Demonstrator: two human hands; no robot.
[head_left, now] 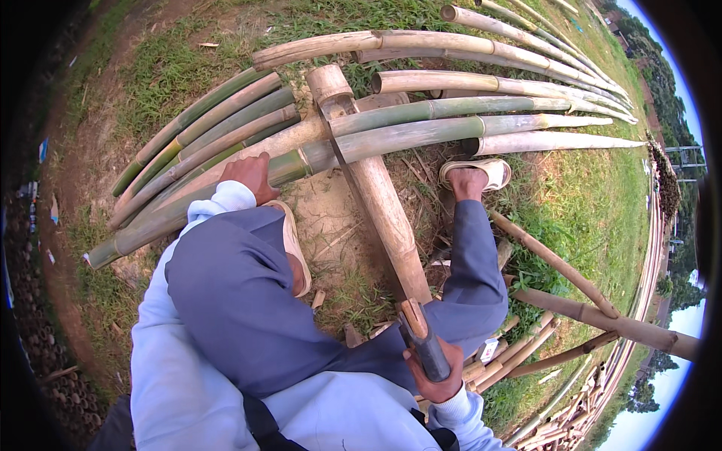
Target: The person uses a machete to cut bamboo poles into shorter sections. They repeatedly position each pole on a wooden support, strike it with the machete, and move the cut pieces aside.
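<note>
My right hand (440, 372) is closed around the dark, wood-tipped handle of a hand saw (429, 347), low between my legs. From the handle the saw's long, thin blade runs forward, seen nearly edge-on, and crosses a green bamboo pole (406, 139). How deep the blade sits in the pole I cannot tell. To the left of the blade, my left hand (252, 177) presses on the same pole, its fingers bent over the top. Beneath the pole, a thick, pale bamboo support (380, 199) slopes toward me, alongside the blade.
Several cut green bamboo lengths (207, 124) lie at the left. Long pale poles (481, 49) stretch away to the far right. My sandalled feet stand either side of the support. A bamboo frame (556, 259) and a bamboo pile (560, 410) are at the right.
</note>
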